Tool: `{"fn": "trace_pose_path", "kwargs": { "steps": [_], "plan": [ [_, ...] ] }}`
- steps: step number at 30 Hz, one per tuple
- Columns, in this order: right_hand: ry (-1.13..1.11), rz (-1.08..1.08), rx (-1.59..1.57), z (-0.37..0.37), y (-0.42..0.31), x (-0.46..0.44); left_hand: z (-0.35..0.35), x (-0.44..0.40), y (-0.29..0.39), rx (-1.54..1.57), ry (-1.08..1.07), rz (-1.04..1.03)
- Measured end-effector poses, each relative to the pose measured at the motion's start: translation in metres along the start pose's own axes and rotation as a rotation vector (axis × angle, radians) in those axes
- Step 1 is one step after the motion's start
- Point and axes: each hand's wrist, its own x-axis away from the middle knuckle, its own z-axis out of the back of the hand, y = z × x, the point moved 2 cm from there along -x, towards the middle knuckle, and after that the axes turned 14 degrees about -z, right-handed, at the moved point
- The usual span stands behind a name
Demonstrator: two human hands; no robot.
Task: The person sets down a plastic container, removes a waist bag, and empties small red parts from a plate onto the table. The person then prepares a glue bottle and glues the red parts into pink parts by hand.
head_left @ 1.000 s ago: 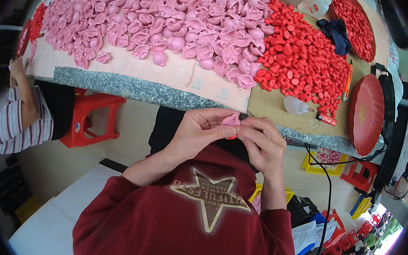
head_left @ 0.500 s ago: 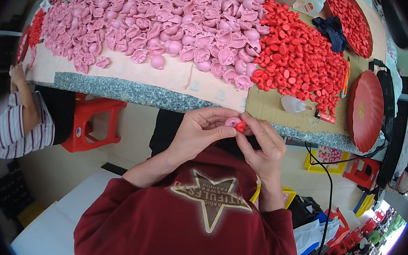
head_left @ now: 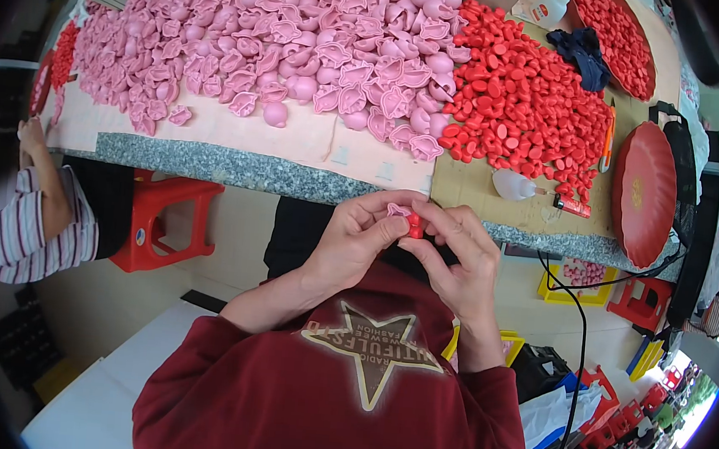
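"What do you see in the fingers?"

"From my end I count two pieces: one pink shell (head_left: 396, 210) and one red piece (head_left: 414, 226), side by side. The left hand (head_left: 350, 236) pinches the pink shell between thumb and fingers; the right hand (head_left: 463, 254) has its fingertips and thumb around the red piece. I can't tell how the two meet, because the fingers cover the join."

"Where is that?"

"Mid-view, at the near edge of the table (head_left: 254, 170), in front of the chest."

"Count the rest for me, going outward."

"One pink heap (head_left: 264, 40) at far left and one red heap (head_left: 522, 94) to its right, both too many to number. Near the red heap's near side I count one squeeze bottle (head_left: 514, 185) and one small red lighter-like thing (head_left: 573, 206). To the right, one orange tool (head_left: 608, 143) and one red dish (head_left: 645, 196). Far right, I have one dark cloth (head_left: 582, 58) beside a second dish, filled with red pieces. At left, one red stool (head_left: 146, 233) and one co-worker in a striped shirt (head_left: 35, 216)."

"And the arms?"

"I see both forearms rising from the near side, elbows spread wide, slanting inward until the fingertips meet. The left thumb points right; the right thumb lies on the near side of the red piece."
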Motion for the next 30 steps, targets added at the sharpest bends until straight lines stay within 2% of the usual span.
{"fn": "trace_pose_path", "kwargs": {
  "steps": [6, 9, 11, 15, 21, 30],
  "plan": [
    [-0.087, -0.058, -0.106, 0.007, 0.007, -0.009, 0.003, -0.005, -0.009, 0.267, -0.033, 0.153],
    [-0.119, 0.015, -0.058, 0.014, 0.005, -0.011, 0.001, -0.003, -0.009, 0.208, -0.011, 0.131],
    [-0.129, 0.067, 0.008, 0.016, 0.004, -0.012, 0.006, -0.002, -0.01, 0.048, -0.055, 0.073],
    [-0.146, 0.073, 0.037, 0.016, 0.004, -0.011, 0.006, -0.001, -0.011, -0.075, -0.033, 0.038],
    [-0.059, 0.034, 0.003, 0.011, 0.001, -0.006, 0.004, -0.004, -0.018, 0.424, -0.145, 0.169],
    [-0.066, 0.048, -0.024, 0.013, 0.007, 0.0, -0.001, -0.001, -0.021, 0.369, -0.086, 0.132]
  ]
}}
